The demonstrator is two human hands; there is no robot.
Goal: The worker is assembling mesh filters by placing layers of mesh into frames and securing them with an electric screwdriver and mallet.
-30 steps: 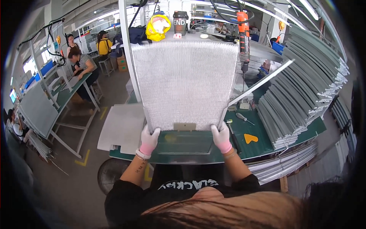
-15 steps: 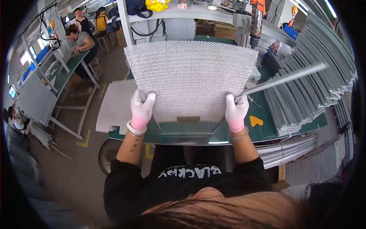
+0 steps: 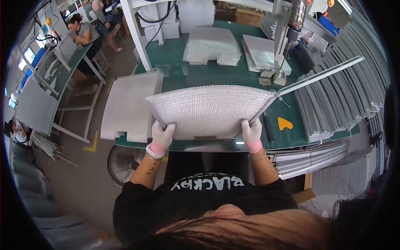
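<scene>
A silvery metal mesh panel is held up over the near edge of the bench, tilted so that its far edge bows toward the back. My left hand, in a white glove with a pink cuff, grips its left side, thumb on top. On the opposite side my right hand, gloved alike, is closed on the edge. A grey metal frame strip runs from the panel's far right corner out to the upper right. Fingers beneath the panel are hidden.
Mesh stacks lie farther back on the green bench. Pale panels are stacked at left, grey strips at right. A power driver hangs over a metal fixture. A yellow piece lies right of my right hand.
The mesh panel has tipped from nearly upright to a flatter tilt, its far edge coming down. The bench behind it now shows. Both hands keep their grip.
</scene>
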